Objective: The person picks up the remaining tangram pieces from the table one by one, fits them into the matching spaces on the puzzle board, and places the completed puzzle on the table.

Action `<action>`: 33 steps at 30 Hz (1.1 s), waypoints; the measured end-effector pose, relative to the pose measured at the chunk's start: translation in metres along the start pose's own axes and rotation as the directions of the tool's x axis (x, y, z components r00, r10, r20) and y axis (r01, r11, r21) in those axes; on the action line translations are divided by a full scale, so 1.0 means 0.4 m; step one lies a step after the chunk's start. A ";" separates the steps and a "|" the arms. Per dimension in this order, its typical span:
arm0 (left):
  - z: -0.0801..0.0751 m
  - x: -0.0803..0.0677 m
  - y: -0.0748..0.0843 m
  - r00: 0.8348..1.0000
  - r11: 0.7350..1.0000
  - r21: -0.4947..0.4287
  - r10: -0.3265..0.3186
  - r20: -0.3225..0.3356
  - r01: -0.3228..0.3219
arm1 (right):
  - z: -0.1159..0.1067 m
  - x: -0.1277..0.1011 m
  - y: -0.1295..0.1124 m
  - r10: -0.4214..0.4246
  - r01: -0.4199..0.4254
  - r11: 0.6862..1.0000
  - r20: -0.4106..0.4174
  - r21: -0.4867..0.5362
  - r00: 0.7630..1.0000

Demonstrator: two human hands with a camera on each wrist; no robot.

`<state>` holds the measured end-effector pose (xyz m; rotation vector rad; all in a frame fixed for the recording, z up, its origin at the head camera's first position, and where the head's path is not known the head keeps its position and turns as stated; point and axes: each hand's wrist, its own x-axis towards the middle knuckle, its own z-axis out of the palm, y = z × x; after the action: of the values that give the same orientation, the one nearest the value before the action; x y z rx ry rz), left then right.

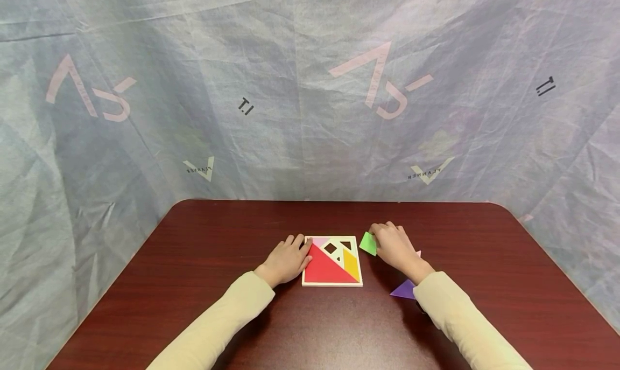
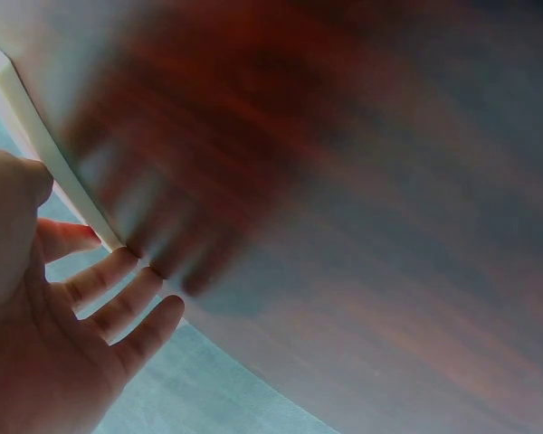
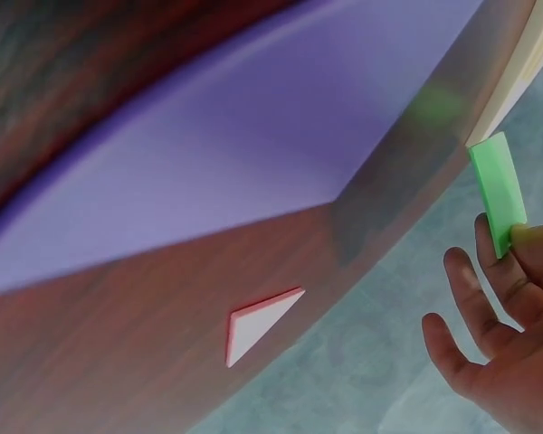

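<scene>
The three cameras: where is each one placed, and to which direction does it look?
Head: worn on the head, facing forward and down at the table, puzzle tray and both hands and sleeves.
Left wrist: low beside the left hand, looking along the tabletop to the tray's edge.
Right wrist: low beside the right hand, which pinches the green piece.
Shared: head and right wrist both show the green piece and purple triangle.

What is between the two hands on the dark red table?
In the head view, the square wooden puzzle tray lies between the left hand and the right hand, holding a red triangle and a yellow piece.
</scene>
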<state>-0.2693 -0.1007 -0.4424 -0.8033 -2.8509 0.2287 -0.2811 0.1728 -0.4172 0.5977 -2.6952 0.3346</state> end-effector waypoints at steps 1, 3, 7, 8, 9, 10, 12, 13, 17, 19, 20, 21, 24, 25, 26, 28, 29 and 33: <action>0.000 0.000 0.000 1.000 1.000 0.000 0.001 -0.002 -0.001 | 0.000 0.001 -0.002 -0.002 0.002 1.000 -0.002 0.002 1.000; -0.001 -0.001 0.000 1.000 1.000 0.000 0.005 -0.006 -0.005 | 0.000 0.002 -0.008 -0.009 0.009 1.000 -0.006 0.003 1.000; -0.003 -0.002 0.001 1.000 1.000 -0.003 0.009 -0.015 -0.009 | 0.001 0.006 -0.020 -0.020 0.020 1.000 -0.011 0.007 1.000; -0.004 -0.003 0.001 1.000 1.000 -0.003 0.009 -0.015 -0.009 | 0.002 0.007 -0.022 -0.021 0.021 1.000 -0.011 0.007 1.000; -0.004 -0.003 0.001 1.000 1.000 -0.004 0.008 -0.016 -0.009 | 0.003 0.008 -0.025 -0.021 0.021 1.000 -0.011 0.009 1.000; -0.004 -0.003 0.001 1.000 1.000 -0.003 0.008 -0.016 -0.008 | 0.004 0.009 -0.027 -0.022 0.022 1.000 -0.010 0.011 1.000; -0.004 -0.003 0.000 1.000 1.000 0.000 0.006 -0.015 -0.006 | 0.006 0.011 -0.032 -0.021 0.021 1.000 -0.006 0.019 1.000; -0.004 -0.003 0.001 1.000 1.000 0.000 0.005 -0.014 -0.005 | 0.006 0.012 -0.034 -0.022 0.022 0.999 -0.004 0.023 1.000; -0.006 -0.004 0.002 1.000 1.000 0.002 0.003 -0.012 -0.003 | 0.007 0.016 -0.045 -0.026 0.027 0.999 -0.007 0.029 1.000; -0.006 -0.004 0.002 1.000 1.000 0.004 0.004 -0.014 -0.004 | 0.007 0.018 -0.051 -0.027 0.027 0.999 -0.007 0.030 1.000; -0.007 -0.003 0.002 1.000 1.000 0.005 0.005 -0.015 -0.005 | 0.008 0.019 -0.053 -0.029 0.029 0.999 -0.009 0.029 1.000; -0.007 -0.003 0.002 1.000 1.000 0.005 0.005 -0.016 -0.005 | 0.010 0.020 -0.055 -0.029 0.030 0.999 -0.008 0.030 1.000; -0.006 -0.003 0.002 1.000 1.000 0.005 0.006 -0.020 -0.006 | 0.015 0.025 -0.062 -0.034 0.034 0.999 -0.012 0.036 0.999; -0.006 -0.003 0.002 1.000 1.000 0.005 0.006 -0.019 -0.006 | 0.016 0.027 -0.065 -0.035 0.036 0.999 -0.015 0.036 0.999; -0.006 -0.003 0.002 1.000 1.000 0.004 0.006 -0.017 -0.006 | 0.017 0.029 -0.068 -0.038 0.038 0.999 -0.019 0.037 0.999; -0.005 -0.003 0.001 1.000 1.000 0.004 0.005 -0.012 -0.005 | 0.017 0.034 -0.075 -0.034 0.034 0.999 -0.020 0.040 0.999; -0.004 -0.003 0.001 1.000 1.000 0.006 0.005 -0.009 -0.005 | 0.017 0.036 -0.079 -0.033 0.034 0.999 -0.019 0.041 0.999; -0.002 -0.002 0.000 1.000 1.000 0.012 0.003 -0.001 -0.003 | 0.018 0.047 -0.096 -0.023 0.023 0.998 0.000 0.050 1.000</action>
<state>-0.2684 -0.1011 -0.4417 -0.8052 -2.8444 0.2460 -0.2821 0.1301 -0.4107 0.6433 -2.6852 0.3972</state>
